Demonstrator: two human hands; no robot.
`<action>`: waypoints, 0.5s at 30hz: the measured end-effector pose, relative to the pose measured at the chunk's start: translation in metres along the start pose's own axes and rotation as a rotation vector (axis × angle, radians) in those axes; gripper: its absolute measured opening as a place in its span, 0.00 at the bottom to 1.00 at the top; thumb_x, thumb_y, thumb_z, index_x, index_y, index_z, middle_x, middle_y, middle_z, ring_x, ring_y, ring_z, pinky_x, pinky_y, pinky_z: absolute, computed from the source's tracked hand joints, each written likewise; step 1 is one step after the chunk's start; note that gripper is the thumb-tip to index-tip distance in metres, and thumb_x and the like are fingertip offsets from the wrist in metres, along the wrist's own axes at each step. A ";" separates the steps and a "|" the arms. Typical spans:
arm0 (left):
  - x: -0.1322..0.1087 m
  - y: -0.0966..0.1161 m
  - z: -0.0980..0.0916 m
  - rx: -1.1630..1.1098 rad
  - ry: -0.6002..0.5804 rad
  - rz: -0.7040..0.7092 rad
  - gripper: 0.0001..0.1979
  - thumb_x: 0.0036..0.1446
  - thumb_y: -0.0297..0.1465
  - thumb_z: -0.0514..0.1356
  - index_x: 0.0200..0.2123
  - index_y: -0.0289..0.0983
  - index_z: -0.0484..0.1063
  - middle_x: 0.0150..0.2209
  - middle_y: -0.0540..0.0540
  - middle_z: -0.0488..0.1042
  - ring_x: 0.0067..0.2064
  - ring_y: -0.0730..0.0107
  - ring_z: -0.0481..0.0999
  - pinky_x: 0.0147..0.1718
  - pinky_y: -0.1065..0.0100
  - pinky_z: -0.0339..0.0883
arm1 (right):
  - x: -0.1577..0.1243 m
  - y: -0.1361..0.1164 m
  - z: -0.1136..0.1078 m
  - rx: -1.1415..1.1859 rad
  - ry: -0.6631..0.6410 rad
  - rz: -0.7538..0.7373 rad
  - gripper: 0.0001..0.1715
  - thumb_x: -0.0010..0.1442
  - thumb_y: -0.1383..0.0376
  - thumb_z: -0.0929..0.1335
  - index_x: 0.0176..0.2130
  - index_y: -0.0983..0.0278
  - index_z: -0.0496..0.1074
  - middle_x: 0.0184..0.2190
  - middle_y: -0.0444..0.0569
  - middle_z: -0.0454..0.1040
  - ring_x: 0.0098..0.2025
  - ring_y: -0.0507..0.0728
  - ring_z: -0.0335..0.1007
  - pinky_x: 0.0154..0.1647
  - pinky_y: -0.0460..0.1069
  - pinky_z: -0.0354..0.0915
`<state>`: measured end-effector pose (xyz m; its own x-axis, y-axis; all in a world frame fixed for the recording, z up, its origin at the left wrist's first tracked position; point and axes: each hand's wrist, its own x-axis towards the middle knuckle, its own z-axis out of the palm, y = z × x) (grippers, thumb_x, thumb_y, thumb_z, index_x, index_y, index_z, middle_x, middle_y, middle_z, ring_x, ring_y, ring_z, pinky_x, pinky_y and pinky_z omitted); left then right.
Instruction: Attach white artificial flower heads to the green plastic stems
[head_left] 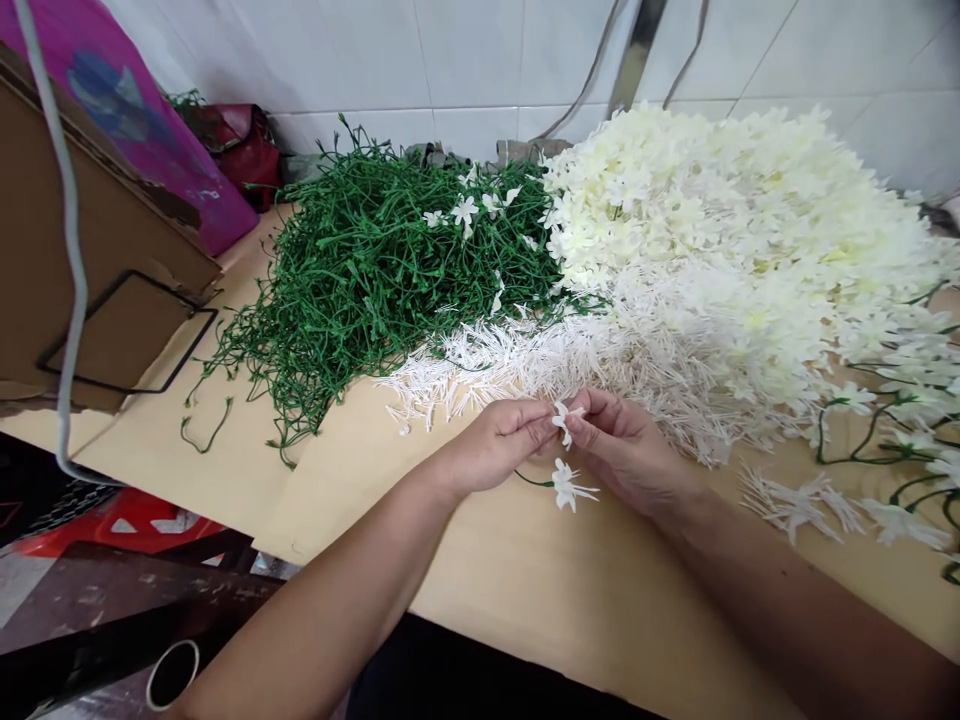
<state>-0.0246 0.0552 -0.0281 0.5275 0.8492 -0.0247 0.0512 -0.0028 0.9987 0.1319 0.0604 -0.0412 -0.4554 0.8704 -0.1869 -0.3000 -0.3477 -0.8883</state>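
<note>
My left hand (pixel 499 442) and my right hand (pixel 626 448) meet over the front of a pale wooden table (pixel 525 590). Both pinch a small white artificial flower (pixel 564 420) between their fingertips. A thin green stem (pixel 529 481) runs out below my left hand and carries a second white flower (pixel 567 486). Just behind my hands lies a spread of white plastic stamens (pixel 525 365). A heap of green plastic stems (pixel 375 260) lies at the back left, and a big heap of cream flower heads (pixel 735 230) at the back right.
A cardboard box (pixel 82 260) with a black wire frame stands at the left, a pink bag (pixel 142 110) and a red bag (pixel 244 145) behind it. Finished flower stems (pixel 885 450) lie at the right. A white tiled wall (pixel 450 60) is behind. A metal tube (pixel 172 672) sits below the table's front left.
</note>
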 end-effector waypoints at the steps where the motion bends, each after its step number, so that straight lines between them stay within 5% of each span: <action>1: 0.000 0.000 0.000 0.009 0.000 0.006 0.18 0.57 0.38 0.50 0.19 0.36 0.54 0.20 0.54 0.51 0.22 0.79 0.50 0.22 0.71 0.45 | 0.000 0.001 -0.001 -0.009 0.000 -0.002 0.17 0.45 0.58 0.73 0.24 0.63 0.63 0.21 0.40 0.65 0.25 0.48 0.61 0.29 0.45 0.60; 15: -0.001 -0.004 0.001 0.002 0.013 0.038 0.18 0.57 0.39 0.49 0.19 0.35 0.55 0.21 0.54 0.52 0.24 0.78 0.53 0.24 0.72 0.47 | 0.002 0.002 -0.005 -0.098 -0.094 -0.045 0.14 0.50 0.60 0.71 0.25 0.63 0.63 0.24 0.41 0.66 0.27 0.49 0.61 0.29 0.45 0.58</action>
<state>-0.0241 0.0536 -0.0319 0.5178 0.8554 0.0137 0.0332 -0.0361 0.9988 0.1350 0.0633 -0.0452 -0.5210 0.8464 -0.1104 -0.2403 -0.2695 -0.9325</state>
